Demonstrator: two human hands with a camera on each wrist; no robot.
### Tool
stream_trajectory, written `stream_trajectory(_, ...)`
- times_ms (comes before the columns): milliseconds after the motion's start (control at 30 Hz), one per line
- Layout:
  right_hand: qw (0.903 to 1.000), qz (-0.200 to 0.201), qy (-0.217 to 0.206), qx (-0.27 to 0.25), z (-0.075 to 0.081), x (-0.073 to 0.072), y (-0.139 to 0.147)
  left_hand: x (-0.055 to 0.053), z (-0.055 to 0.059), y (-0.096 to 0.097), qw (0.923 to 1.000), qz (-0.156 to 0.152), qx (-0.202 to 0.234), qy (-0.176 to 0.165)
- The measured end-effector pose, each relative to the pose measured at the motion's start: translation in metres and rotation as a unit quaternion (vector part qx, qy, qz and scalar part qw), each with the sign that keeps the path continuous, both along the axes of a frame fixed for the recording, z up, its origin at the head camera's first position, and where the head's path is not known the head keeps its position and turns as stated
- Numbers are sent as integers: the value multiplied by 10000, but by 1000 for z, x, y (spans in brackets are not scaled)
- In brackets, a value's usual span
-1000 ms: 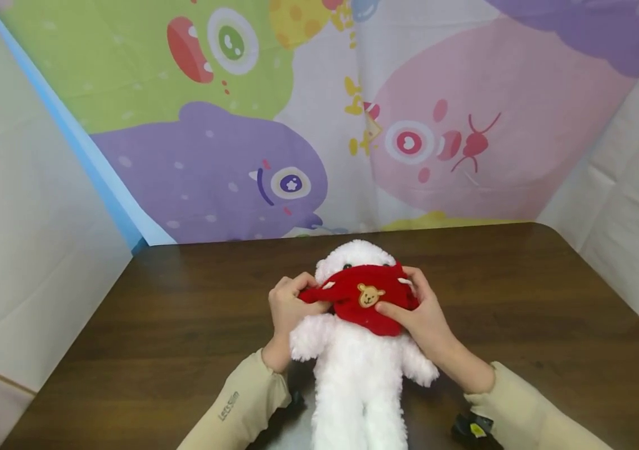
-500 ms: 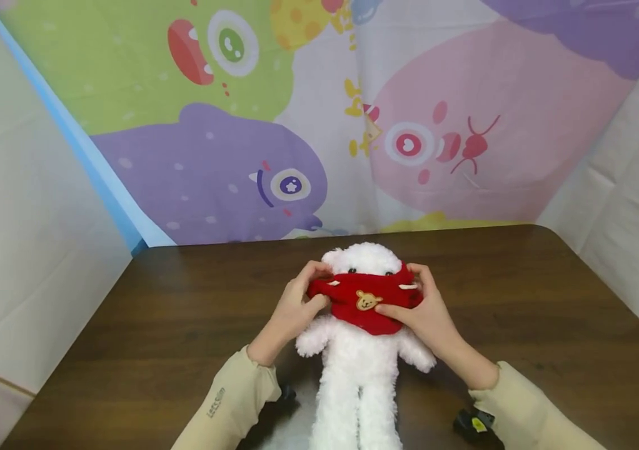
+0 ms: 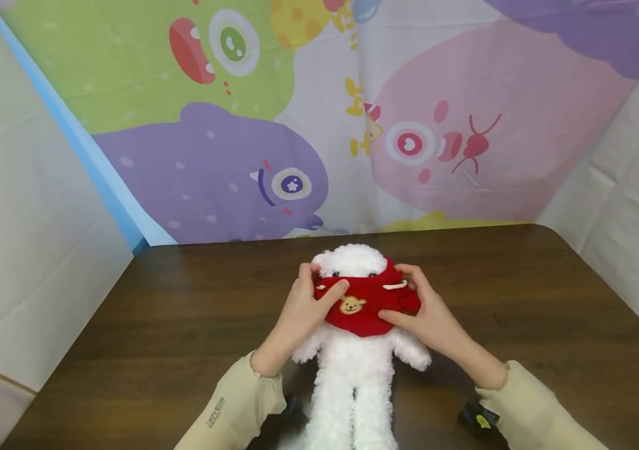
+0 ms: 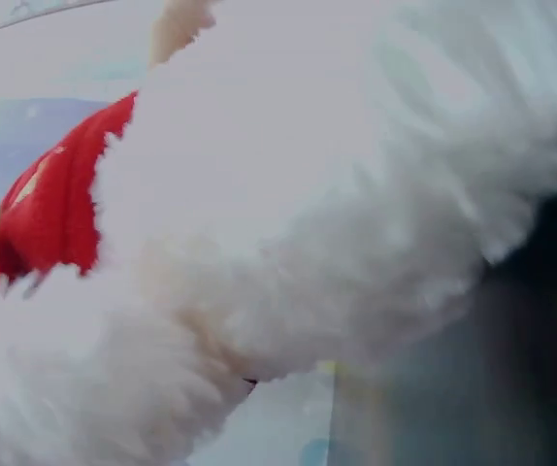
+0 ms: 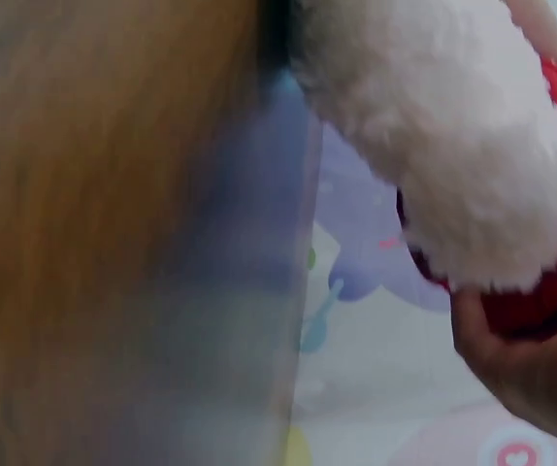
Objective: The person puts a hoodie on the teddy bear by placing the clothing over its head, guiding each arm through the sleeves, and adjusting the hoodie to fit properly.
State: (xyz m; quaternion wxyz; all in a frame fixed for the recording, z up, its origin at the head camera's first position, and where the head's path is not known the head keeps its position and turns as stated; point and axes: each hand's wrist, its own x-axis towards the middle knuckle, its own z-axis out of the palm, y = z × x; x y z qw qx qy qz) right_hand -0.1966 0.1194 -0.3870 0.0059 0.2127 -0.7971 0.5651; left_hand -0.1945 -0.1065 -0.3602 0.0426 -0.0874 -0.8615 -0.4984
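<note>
A white fluffy plush toy (image 3: pixel 350 375) is held upright at the table, facing the head camera. Across its lower face and neck lies a red doll garment (image 3: pixel 367 319) with a bear-head patch and white cord ends. My left hand (image 3: pixel 304 309) pinches the garment's left side, thumb across its front and fingers up beside the toy's head. At the opposite edge my right hand (image 3: pixel 429 312) grips the red cloth, thumb in front, fingers behind. White fur (image 4: pixel 259 184) fills most of the left wrist view. The toy's arm (image 5: pixel 482 175) hangs before the red cloth in the right wrist view.
The dark wooden tabletop (image 3: pixel 184 331) extends on both sides of the toy. A cartoon-print cloth (image 3: pixel 201 181) hangs behind its far edge, with pale panels (image 3: pixel 27 187) at the sides. A black device (image 3: pixel 478 419) sits under the right sleeve.
My left hand has shifted its grip, its thumb now farther in over the garment's front. The toy has moved slightly left. The cloth's stretched left end is drawn in against the head.
</note>
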Motion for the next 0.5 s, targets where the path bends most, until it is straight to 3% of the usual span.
stream_trajectory(100,9992,365,126,64,1,0,7,2,2,1,9998,-46,54,-161)
stream_trajectory(233,9976,577,341,157,3,-1,12,4,1,5,9991,-2,-421,-99)
stream_trajectory(400,9918,94,1124,607,9,-2,11,5,-1,9,9975,104,-688,69)
stream_trajectory(500,9706,-337,2064,1195,14,-6,11,4,-2,8,9976,129,-659,173)
